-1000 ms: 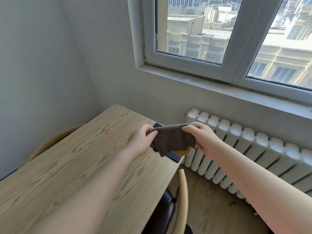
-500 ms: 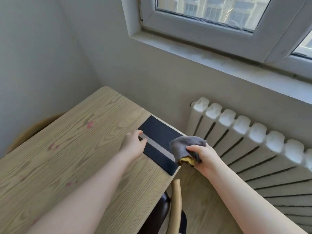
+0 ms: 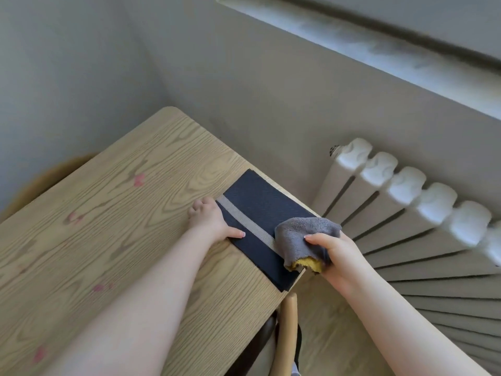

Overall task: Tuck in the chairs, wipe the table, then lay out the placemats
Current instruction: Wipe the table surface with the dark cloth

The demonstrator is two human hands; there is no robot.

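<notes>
On the table [image 3: 113,213], dark beige-striped placemats [image 3: 260,213] lie folded.

White ribbed radiator [image 3: 412,213] at right of frame, set against a grey wall [image 3: 244,90]. Pale window sill [image 3: 379,52] crosses the upper right. Light wood-look floor [image 3: 333,340] shows at lower centre, below the radiator.
</notes>
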